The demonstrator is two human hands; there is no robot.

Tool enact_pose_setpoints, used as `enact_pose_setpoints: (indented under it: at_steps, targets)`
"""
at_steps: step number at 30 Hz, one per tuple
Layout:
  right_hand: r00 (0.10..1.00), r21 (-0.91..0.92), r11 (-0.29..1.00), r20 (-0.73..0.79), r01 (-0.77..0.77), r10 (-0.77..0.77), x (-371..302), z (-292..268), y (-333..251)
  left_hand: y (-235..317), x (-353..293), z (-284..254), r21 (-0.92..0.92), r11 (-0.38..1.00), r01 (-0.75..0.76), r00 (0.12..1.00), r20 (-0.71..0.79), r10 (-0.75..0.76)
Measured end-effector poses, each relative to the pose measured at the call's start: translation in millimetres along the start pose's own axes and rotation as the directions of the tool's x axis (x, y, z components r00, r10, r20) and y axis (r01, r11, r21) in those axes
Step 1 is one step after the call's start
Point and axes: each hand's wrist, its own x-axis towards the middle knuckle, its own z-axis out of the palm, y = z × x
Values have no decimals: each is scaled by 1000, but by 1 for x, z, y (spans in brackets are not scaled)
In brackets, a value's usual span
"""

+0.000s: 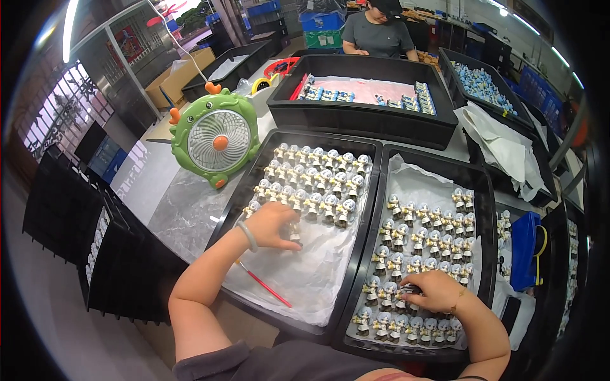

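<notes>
Two black trays lined with white sheet sit side by side before me. The left tray (236, 202) holds rows of small white-and-grey figurines (316, 181) in its far half. My left hand (272, 225) rests in that tray, fingers closed on one figurine (295, 234) at the near end of the rows. The right tray (488, 209) is filled with several rows of the same figurines (422, 232). My right hand (438, 292) lies among its near rows, gripping a figurine (406, 291). A red-handled paintbrush (267, 289) lies on the left tray's sheet below my left wrist.
A green dragon-shaped desk fan (215, 138) stands left of the trays. A deeper black tray (356, 114) with blue figurines is behind. Another person (378, 32) works at the far side. White cloths (502, 146) and a blue bag (524, 247) lie right. Black stacked trays (63, 209) stand left.
</notes>
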Motion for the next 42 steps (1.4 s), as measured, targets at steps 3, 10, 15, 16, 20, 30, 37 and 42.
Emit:
enact_pose_setpoints:
  at_steps: [3,10,15,16,20,30,37,42]
  targets:
    - [1000,4,1000,8,-3,3,0,1,-2,0,-2,0,-5,1000,6,1000,8,-6]
    - [1000,17,1000,-27,3,-3,-4,2,-1,11,3,-7,-47,998,-46,992,-123,40]
    - [970,123,991,-244,50,-18,-8,-5,-6,30,7,-9,-602,796,-67,988,-151,-30]
    - [953,155,984,-300,92,-42,-6,-4,-4,38,7,-4,-805,593,-35,989,-114,-96]
    - [882,212,953,-461,217,-98,-5,-4,-4,82,25,-4,-997,-16,78,994,79,-76]
    - [658,379,890,-742,253,129,-5,-14,9,162,109,13,-986,-29,167,966,158,205]
    - [591,183,937,-806,298,-30,-4,-17,11,173,123,24,-970,-138,200,961,167,222]
    - [585,66,949,-800,309,-135,-8,-18,10,178,119,26,-944,-179,278,936,225,270]
